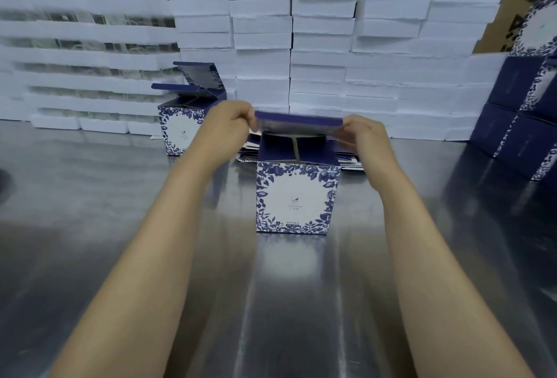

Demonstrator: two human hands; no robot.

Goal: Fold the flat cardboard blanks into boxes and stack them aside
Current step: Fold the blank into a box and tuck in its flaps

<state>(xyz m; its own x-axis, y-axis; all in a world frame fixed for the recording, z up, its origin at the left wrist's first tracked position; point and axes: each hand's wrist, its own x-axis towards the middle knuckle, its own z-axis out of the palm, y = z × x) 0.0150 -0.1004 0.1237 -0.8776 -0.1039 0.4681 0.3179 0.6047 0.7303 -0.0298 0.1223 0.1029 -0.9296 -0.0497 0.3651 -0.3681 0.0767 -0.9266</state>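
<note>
A steel table [120, 196] filled the view, and at its 12 o'clock edge rose a wall of white foam blocks [325, 46]. At 3 o'clock stood a stack of finished boxes [518, 124], dark blue with a leaf print. The box [294, 196] being worked on stood upright at the centre of the table, its printed face turned toward 6 o'clock and its top open, with two inner flaps lying across the opening. Another box [177, 130], lid raised, sat at about 10 o'clock, and a low pile of flat blanks [251, 148] lay just behind the centre box. Over that box's opening hung its lid flap [298, 123], long axis running from 9 to 3 o'clock. The left hand [229, 124] pinched the flap's 9 o'clock end and the right hand [361, 133] pinched its 3 o'clock end, fingers curled over the edge. Both hands sat equally near, with the box's front wall lying toward 6 o'clock of them, so the closing move would likely swing the flap down that way.
</note>
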